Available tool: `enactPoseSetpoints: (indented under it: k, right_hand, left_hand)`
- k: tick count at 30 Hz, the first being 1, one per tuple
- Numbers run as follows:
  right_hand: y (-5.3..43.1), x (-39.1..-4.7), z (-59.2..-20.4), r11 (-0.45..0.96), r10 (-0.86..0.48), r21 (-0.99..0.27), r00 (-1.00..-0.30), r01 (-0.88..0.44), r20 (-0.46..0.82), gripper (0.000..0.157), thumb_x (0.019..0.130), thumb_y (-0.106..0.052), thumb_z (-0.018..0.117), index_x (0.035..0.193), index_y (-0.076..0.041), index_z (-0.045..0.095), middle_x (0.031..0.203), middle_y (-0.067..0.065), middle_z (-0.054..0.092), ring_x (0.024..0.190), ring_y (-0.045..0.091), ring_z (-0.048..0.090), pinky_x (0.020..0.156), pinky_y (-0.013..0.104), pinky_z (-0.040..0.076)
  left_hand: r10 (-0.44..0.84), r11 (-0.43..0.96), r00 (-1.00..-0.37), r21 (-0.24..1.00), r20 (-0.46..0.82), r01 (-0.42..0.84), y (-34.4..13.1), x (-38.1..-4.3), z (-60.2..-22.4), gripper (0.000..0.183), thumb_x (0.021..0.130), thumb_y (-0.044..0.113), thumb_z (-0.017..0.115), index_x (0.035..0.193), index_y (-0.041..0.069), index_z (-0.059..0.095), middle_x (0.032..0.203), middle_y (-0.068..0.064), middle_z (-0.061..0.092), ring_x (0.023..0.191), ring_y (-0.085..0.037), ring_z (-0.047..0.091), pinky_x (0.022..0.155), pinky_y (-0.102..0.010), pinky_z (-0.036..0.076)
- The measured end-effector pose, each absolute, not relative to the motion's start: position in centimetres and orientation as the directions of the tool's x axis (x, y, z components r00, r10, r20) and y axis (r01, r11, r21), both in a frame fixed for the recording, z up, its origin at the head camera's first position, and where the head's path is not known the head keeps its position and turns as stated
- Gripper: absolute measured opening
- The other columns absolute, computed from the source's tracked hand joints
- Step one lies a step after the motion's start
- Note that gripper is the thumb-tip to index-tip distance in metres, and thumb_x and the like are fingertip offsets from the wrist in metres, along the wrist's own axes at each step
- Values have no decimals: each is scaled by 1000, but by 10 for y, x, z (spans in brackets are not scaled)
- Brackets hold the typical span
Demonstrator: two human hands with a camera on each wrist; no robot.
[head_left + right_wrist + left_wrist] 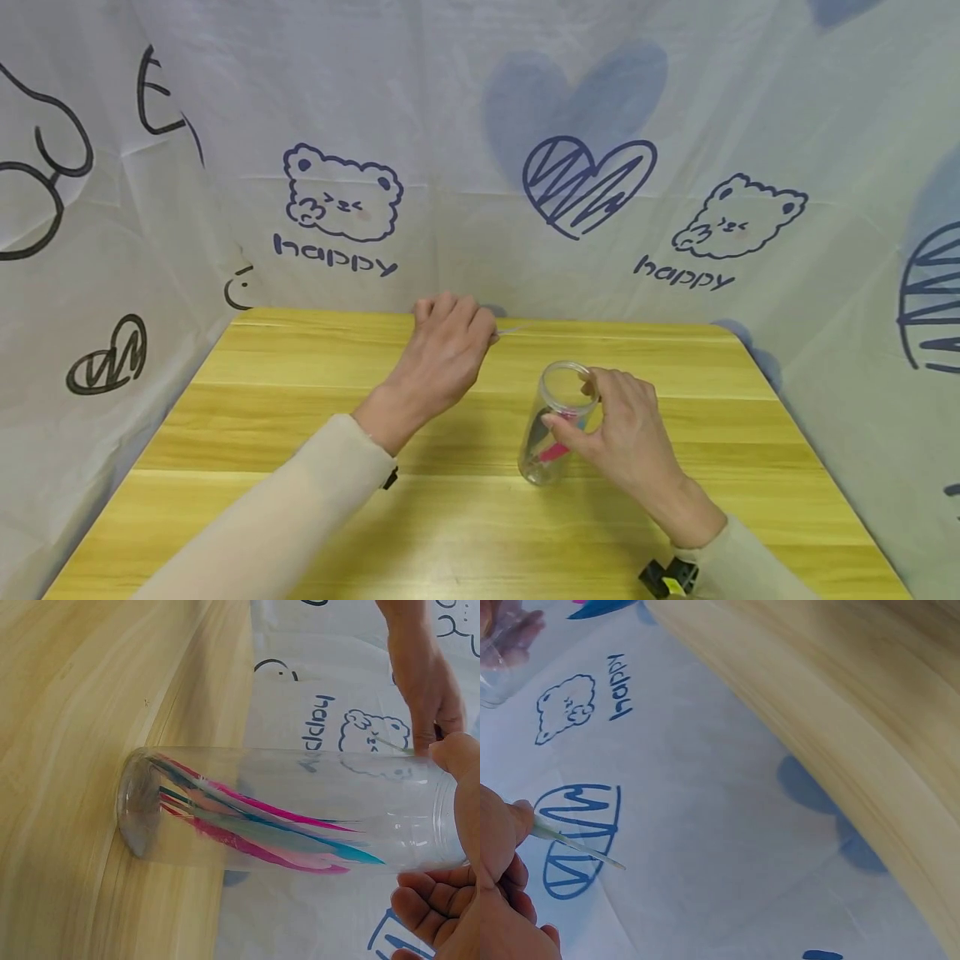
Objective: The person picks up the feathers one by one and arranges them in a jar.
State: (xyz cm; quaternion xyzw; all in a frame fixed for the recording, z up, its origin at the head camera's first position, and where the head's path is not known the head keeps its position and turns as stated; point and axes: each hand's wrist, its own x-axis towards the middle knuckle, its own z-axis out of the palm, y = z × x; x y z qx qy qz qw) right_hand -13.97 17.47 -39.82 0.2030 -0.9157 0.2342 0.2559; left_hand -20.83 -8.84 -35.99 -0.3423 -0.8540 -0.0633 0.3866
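Observation:
A tall clear plastic jar (pixel 531 454) stands on the table, leaning slightly in the head view. Several feathers (pixel 262 832) in pink, blue and grey lie inside it, their quills toward the bottom. My right hand (pixel 630 425) grips the jar near its open rim, thumb on one side and fingers on the other. To the left and farther back, my left hand (pixel 446 350) is raised over the table's far edge. Between its thumb and fingers it pinches a feather, whose thin, pale quill (pixel 577 844) points away from the hand; the rest is hidden in the hand.
The wooden table (pixel 262 400) has light yellow grain and ends at a straight far edge. A white cloth (pixel 465 225) printed with bears, hearts and "happy" hangs behind it and at both sides. Dark wrist mounts (pixel 667 577) sit under the pale sleeves (pixel 300 500).

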Motion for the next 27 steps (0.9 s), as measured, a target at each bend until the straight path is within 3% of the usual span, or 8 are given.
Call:
enactPoseSetpoints:
  k: [4, 12, 19, 27]
  right_hand:
    - [175, -140, -398, 808, -255, -321, -784, -494, 566, 60, 79, -46, 89, 115, -7, 63, 96, 5, 65, 90, 27, 63, 87, 48, 41]
    - [175, -140, -397, 810, -260, -312, -781, -496, 568, 60, 78, -46, 90, 113, -7, 62, 96, 5, 64, 90, 26, 62, 86, 47, 41]
    - [175, -141, -398, 808, -257, -309, -773, -501, 580, 57, 78, -46, 90, 111, -8, 62, 95, 7, 66, 88, 26, 62, 84, 48, 41]
    - [176, -142, -399, 802, -277, -291, -756, -522, 593, 52, 82, -48, 86, 104, -7, 62, 93, 4, 64, 85, 25, 62, 80, 50, 43]
  left_hand:
    - [542, 745, -429, -177, 722, 643, -81, -208, -354, 25, 106, 24, 61, 91, 8, 51, 82, -5, 43, 81, -26, 32, 77, -45, 24]
    - [548, 720, -422, -150, 722, 678, -62, -201, -339, 22, 109, 26, 57, 94, 10, 55, 87, -4, 49, 85, -25, 35, 79, -45, 26]
    - [561, 680, -366, -161, 743, 716, -42, -193, -332, 19, 109, 26, 59, 98, 11, 57, 91, -3, 54, 87, -24, 37, 81, -44, 28]
    - [499, 519, -354, 54, 791, 853, -22, -182, -326, 11, 101, 21, 72, 100, 12, 65, 93, 1, 61, 90, -23, 46, 78, -41, 31]
